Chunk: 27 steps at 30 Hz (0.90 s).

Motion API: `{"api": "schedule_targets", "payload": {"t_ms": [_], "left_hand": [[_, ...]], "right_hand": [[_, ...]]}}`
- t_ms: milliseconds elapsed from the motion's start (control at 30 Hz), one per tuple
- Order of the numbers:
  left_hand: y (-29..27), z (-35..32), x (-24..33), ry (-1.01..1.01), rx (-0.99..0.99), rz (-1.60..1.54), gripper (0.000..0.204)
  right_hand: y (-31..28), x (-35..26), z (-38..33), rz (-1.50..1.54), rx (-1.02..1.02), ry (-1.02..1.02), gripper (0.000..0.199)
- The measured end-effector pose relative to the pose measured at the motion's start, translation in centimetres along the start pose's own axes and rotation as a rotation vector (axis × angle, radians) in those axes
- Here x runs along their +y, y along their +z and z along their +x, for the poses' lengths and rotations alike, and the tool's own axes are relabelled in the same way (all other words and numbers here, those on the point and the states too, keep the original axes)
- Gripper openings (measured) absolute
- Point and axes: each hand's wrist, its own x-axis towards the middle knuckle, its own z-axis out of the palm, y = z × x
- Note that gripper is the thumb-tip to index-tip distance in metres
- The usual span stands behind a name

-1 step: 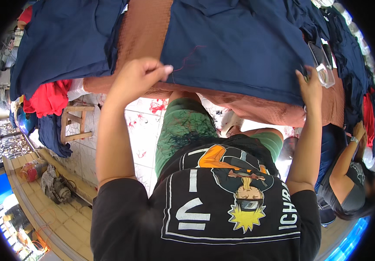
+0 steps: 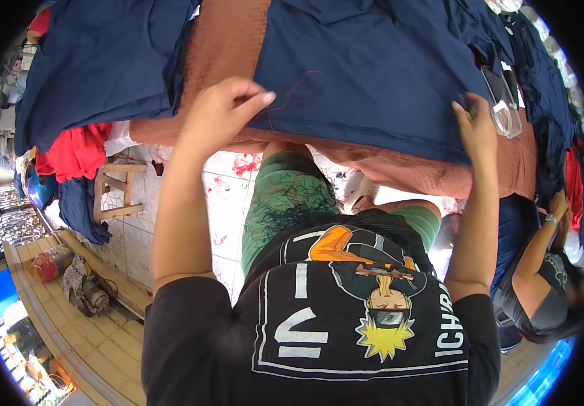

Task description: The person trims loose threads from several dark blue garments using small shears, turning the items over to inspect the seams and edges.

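Overhead, head view: navy cloth (image 2: 373,74) spread across upper centre on a brown-covered table (image 2: 414,172). Left hand (image 2: 221,111) pinches its near edge, fingers closed; right hand (image 2: 476,128) grips the edge at right. Red garment (image 2: 72,152), upper left.

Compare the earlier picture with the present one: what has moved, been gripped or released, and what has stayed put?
Nothing has visibly changed. The left hand pinches the near edge of the navy cloth just as before, and the right hand rests on the same edge further right. The cloth lies spread on the brown table cover, and the clear plastic piece sits beside the right hand as it did.
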Motion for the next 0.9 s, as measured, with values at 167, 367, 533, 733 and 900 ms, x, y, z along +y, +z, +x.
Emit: {"api": "schedule_targets", "payload": {"t_ms": [167, 367, 533, 733, 900], "left_hand": [[6.9, 3.7, -0.7, 0.176, 0.479, 0.345, 0.02], [1.4, 0.4, -4.1, 0.501, 0.084, 0.201, 0.023], [0.5, -2.2, -1.8, 0.287, 0.219, 0.105, 0.019], [5.9, -0.3, -2.0, 0.381, 0.456, 0.243, 0.026], [6.6, 0.1, -2.4, 0.296, 0.455, 0.162, 0.019]], "right_hand": [[2.4, -13.5, -1.9, 0.372, -0.269, -0.191, 0.028], [4.1, -13.9, -2.8, 0.434, -0.39, -0.127, 0.023], [3.9, -15.5, -2.6, 0.491, -0.301, -0.234, 0.019], [5.6, -20.7, -3.9, 0.657, -0.327, -0.434, 0.013], [7.2, -20.6, -4.8, 0.657, -0.372, -0.354, 0.011]]}}
